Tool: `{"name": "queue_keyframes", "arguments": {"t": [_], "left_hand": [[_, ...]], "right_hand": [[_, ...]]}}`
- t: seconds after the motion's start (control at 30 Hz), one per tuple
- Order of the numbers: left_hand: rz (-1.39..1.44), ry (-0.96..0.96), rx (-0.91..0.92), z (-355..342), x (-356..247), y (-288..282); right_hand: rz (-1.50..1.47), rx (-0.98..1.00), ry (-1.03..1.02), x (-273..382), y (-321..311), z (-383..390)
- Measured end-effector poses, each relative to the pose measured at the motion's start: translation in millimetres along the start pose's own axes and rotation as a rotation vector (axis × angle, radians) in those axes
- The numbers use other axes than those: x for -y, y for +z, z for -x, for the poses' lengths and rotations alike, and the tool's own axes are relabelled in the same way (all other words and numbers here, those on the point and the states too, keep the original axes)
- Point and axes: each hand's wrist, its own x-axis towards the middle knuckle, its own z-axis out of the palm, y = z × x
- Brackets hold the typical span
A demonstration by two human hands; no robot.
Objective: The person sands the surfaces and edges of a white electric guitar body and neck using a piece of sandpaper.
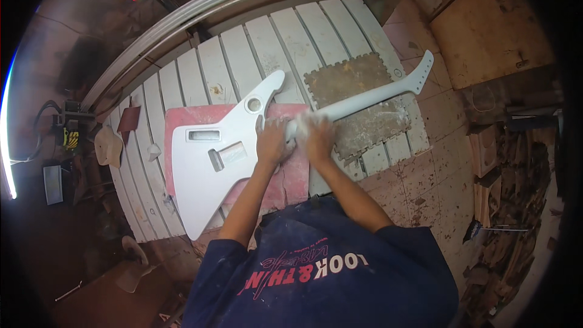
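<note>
A white, unfinished electric guitar [215, 140] with an angular body lies across a slatted table, its neck [358, 103] pointing to the far right. Cut-outs show in the body, and small holes run along the headstock. My left hand [273, 141] is closed round the guitar where the neck meets the body. Just to its right, my right hand [317, 138] is closed over the start of the neck. The fingers of that hand look whitish and slightly blurred, so whatever lies between them and the neck cannot be made out.
Beneath the guitar body lies a dusty pink foam mat [291, 185]; a brown interlocking mat [355, 79] is under the neck. The white slatted table [231, 54] holds a reddish-brown sheet [129, 119] at its left edge. Wood offcuts [504, 225] are piled at the right.
</note>
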Motion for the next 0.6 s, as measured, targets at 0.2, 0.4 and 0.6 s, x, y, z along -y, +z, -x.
{"name": "queue_keyframes", "arguments": {"t": [0.2,0.4,0.6], "left_hand": [[0.034,0.007,-0.008,-2.6,-2.7,0.9],[0.036,0.016,-0.048,0.6,7.5,3.0],[-0.007,0.016,-0.035,6.0,5.4,11.8]], "right_hand": [[0.065,-0.092,-0.059,-3.1,2.0,-18.6],[0.021,-0.021,-0.137,1.3,2.7,4.9],[0.029,-0.053,-0.06,13.6,-2.1,-7.8]]}}
